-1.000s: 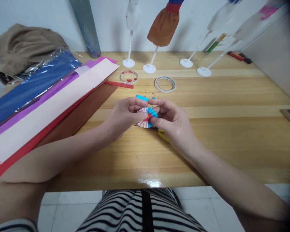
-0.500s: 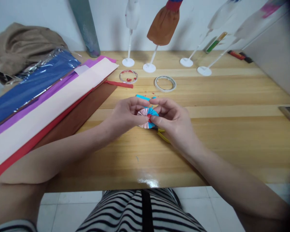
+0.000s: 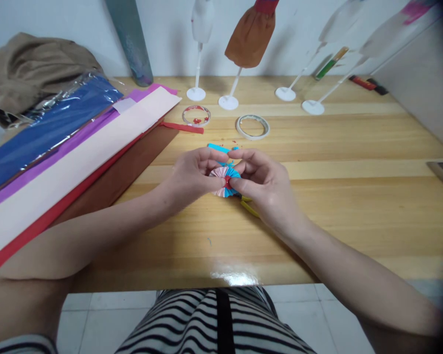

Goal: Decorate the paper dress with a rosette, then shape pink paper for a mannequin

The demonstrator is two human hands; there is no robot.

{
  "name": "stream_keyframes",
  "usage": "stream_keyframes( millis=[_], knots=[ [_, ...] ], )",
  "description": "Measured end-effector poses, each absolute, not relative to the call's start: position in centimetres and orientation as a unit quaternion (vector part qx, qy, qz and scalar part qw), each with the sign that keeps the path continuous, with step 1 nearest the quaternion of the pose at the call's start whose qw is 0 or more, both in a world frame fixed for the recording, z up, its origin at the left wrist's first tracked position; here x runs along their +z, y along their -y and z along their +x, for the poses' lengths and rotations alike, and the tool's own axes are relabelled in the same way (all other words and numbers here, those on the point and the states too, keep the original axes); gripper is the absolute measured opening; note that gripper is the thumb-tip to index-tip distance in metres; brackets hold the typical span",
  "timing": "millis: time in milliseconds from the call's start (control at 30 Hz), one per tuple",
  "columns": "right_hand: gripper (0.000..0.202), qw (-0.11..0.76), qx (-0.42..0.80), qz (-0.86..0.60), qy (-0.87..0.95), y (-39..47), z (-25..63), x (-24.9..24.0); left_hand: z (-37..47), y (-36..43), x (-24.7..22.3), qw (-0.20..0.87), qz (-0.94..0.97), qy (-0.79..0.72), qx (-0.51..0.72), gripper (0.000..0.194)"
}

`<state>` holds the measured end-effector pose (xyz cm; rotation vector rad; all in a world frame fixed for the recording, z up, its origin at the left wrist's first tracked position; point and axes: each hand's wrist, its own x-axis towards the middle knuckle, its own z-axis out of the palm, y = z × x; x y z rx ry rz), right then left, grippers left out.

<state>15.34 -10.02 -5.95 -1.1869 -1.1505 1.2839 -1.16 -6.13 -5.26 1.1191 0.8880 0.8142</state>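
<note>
A small round pleated paper rosette (image 3: pixel 219 173), pale pink on its left and blue on its right with a red centre, is held between both hands above the table. My left hand (image 3: pixel 195 174) pinches its left side, thumb near the red centre. From the right, my right hand (image 3: pixel 264 182) grips it, thumb pressed at the centre. The index fingertips of both hands nearly meet above the rosette. Beneath the right hand lie yellow-handled pliers or scissors (image 3: pixel 250 208), partly hidden. Blue paper strips (image 3: pixel 217 147) and tiny scraps lie just beyond the fingers.
Stacked coloured paper sheets (image 3: pixel 84 167) cover the left of the table (image 3: pixel 354 216). Two tape rolls (image 3: pixel 253 128) lie beyond the hands, near a red strip (image 3: pixel 184 128). White stands (image 3: pixel 228 102) line the back, beside a green tube (image 3: pixel 330 66). Brown cloth (image 3: pixel 40 69) sits back left.
Both hands stay in nearly the same place. The rosette has shifted very slightly between the fingers, and a bit more of its red centre shows.
</note>
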Motion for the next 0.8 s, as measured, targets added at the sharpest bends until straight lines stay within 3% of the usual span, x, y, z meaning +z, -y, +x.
stream_keyframes(
  millis=[600, 800],
  knots=[
    [0.042, 0.499, 0.525, -0.487, 0.488, 10.07, 15.39, -5.84, -1.09, 6.05, -4.77, 0.689, 0.479, -0.410, 0.358, 0.033],
    [0.024, 0.544, 0.385, -0.518, 0.537, 10.38, 15.88, -5.30, -1.68, 6.16, -4.56, 0.690, 0.465, -0.396, 0.389, 0.037]
  ],
)
